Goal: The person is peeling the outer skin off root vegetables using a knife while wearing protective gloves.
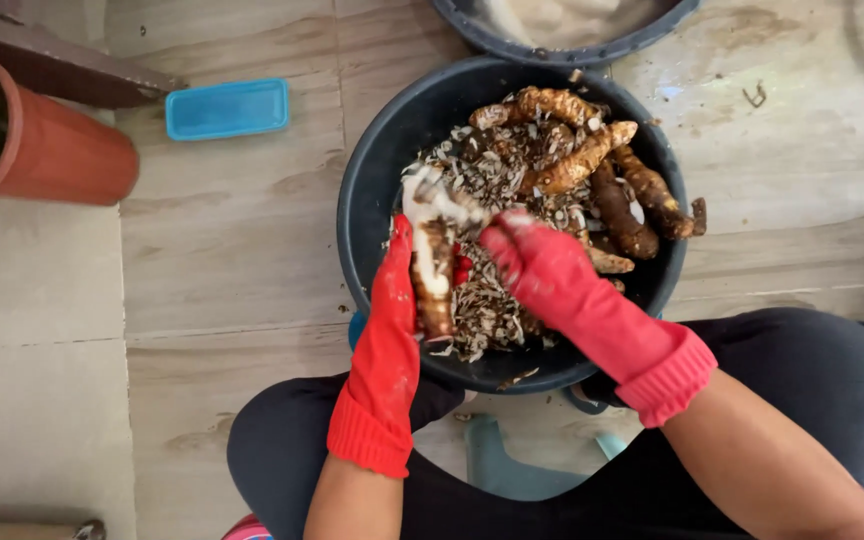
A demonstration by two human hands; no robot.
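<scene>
Left hand (397,290) in red rubber glove clenches a half-peeled brown root (434,262) over the dark round basin (372,180). Right hand (532,262) grasps something at the root's white top, likely a blade; safest stroking away from fingers.

packages: blue rectangular lidded box (227,108) | floor, upper left | labels/signs/screens: none

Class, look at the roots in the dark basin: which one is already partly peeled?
The root held in the left hand: its upper part shows white flesh, while the others still have brown skin.
</scene>
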